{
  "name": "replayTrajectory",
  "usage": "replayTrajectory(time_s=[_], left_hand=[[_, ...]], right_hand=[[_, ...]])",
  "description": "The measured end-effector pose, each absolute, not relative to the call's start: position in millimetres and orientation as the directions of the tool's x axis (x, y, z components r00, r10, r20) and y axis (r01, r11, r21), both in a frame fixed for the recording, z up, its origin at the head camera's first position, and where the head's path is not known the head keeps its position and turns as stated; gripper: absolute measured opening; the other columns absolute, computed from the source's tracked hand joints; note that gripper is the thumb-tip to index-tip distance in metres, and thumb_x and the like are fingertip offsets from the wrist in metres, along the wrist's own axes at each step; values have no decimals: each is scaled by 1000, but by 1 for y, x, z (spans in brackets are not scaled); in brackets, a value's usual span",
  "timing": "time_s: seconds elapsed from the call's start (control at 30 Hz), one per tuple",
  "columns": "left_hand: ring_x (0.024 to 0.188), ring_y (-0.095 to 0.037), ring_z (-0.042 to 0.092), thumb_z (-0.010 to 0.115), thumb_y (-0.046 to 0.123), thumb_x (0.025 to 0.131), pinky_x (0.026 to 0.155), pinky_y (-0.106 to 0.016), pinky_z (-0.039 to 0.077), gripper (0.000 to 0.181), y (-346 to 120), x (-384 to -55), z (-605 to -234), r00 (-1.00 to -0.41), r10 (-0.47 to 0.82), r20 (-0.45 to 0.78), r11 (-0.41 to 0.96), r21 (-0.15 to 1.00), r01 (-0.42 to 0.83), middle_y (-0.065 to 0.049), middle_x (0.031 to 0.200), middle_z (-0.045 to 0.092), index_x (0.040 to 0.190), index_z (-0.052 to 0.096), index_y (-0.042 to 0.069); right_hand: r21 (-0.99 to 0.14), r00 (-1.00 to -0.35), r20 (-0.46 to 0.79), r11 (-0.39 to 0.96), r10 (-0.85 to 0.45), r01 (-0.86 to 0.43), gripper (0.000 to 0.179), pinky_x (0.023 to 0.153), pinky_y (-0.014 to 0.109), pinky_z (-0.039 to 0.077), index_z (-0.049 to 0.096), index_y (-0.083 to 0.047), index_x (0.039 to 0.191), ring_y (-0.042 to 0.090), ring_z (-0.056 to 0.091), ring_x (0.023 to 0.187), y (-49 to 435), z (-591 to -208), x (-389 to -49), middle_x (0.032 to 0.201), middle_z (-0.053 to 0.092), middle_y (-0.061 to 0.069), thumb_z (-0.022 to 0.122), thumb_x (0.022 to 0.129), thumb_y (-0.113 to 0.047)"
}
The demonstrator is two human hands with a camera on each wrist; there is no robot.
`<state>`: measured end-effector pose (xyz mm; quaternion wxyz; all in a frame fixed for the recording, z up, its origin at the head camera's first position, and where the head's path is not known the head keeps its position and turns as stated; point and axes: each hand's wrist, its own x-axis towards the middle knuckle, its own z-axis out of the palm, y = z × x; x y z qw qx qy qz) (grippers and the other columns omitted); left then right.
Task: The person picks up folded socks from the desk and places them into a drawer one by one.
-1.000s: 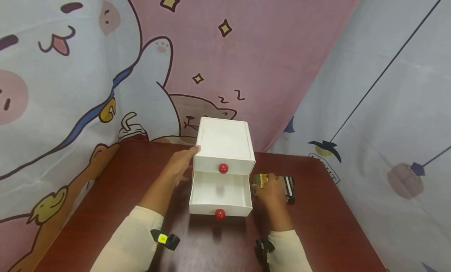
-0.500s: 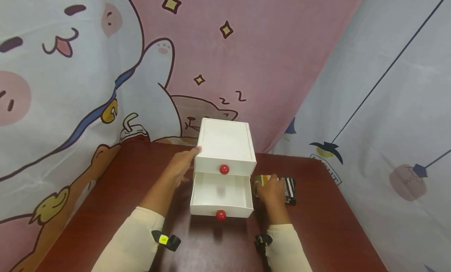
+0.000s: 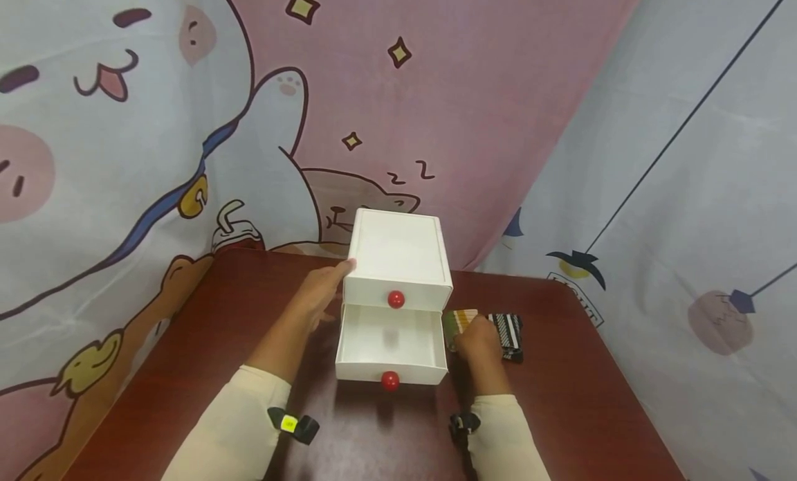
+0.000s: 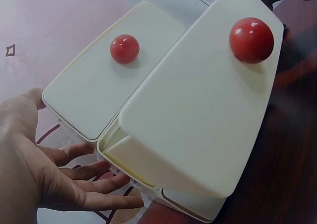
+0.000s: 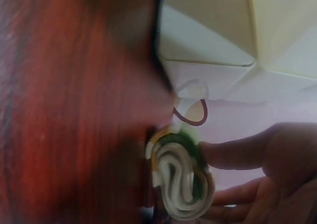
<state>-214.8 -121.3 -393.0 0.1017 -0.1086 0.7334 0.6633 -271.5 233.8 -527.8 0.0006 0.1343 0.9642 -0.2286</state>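
Note:
A white two-drawer box (image 3: 398,246) stands on the table, its lower drawer (image 3: 358,371) pulled out and its upper one closed; each front bears a red knob. My left hand (image 3: 314,294) rests against the box's left side, thumb at the top edge. In the left wrist view its fingers (image 4: 106,184) lie extended along that side. To the right of the box, my right hand (image 3: 481,339) holds a rolled striped sock (image 5: 185,184), green, yellow and white, between thumb and fingers. A black-and-white patterned roll, likely another sock (image 3: 509,332), lies just right of that hand.
The dark red table (image 3: 573,398) extends around the box. A printed cloth backdrop (image 3: 473,107) rises behind the table and along both sides. Black straps with small devices (image 3: 292,424) sit on both wrists.
My right hand has closed around the green striped sock and drawn it slightly left, apart from the black-and-white one. The left hand and the box stay in place.

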Motion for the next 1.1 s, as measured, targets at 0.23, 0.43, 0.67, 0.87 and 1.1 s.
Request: replayTrajectory(time_s=[0.23, 0.43, 0.67, 0.87, 1.1], left_hand=[[155, -50, 47, 59, 66, 103, 115, -81, 42, 83, -122, -214, -391, -954, -29, -300, 95, 949, -301, -18, 172, 42, 160, 49, 6], [154, -49, 49, 60, 66, 102, 115, -81, 42, 85, -121, -215, -389, -953, -24, -303, 105, 947, -304, -18, 171, 43, 161, 48, 6], [154, -49, 49, 57, 66, 104, 115, -80, 43, 83, -122, -214, -388, -954, -22, -298, 108, 948, -299, -18, 172, 42, 161, 48, 6], [154, -50, 48, 57, 67, 103, 113, -80, 45, 85, -121, -214, -388, -952, -26, -304, 133, 943, -305, -19, 173, 41, 162, 47, 6], [155, -50, 47, 58, 67, 103, 113, -80, 44, 85, -120, -215, -390, -950, -29, -310, 141, 940, -311, -19, 174, 40, 162, 46, 7]], right_hand=[[-499, -974, -91, 837, 205, 223, 64, 89, 61, 60, 55, 11, 130, 47, 70, 99, 235, -530, -274, 113, 68, 33, 80, 84, -26], [-551, -969, -132, 797, 211, 249, 51, 89, 60, 60, 44, 11, 130, 48, 71, 99, 215, -495, -252, 113, 67, 39, 66, 96, -20], [-553, -962, -158, 787, 225, 275, 56, 95, 60, 60, 46, 16, 129, 49, 71, 104, 208, -479, -244, 116, 68, 40, 73, 94, -18], [-507, -968, -144, 825, 205, 250, 41, 79, 47, 61, 70, 11, 104, 35, 70, 86, 224, -513, -270, 97, 74, 24, 79, 87, -25], [-533, -974, -134, 815, 183, 226, 53, 82, 54, 61, 68, 12, 111, 39, 70, 90, 234, -540, -286, 101, 73, 26, 82, 84, -32]])
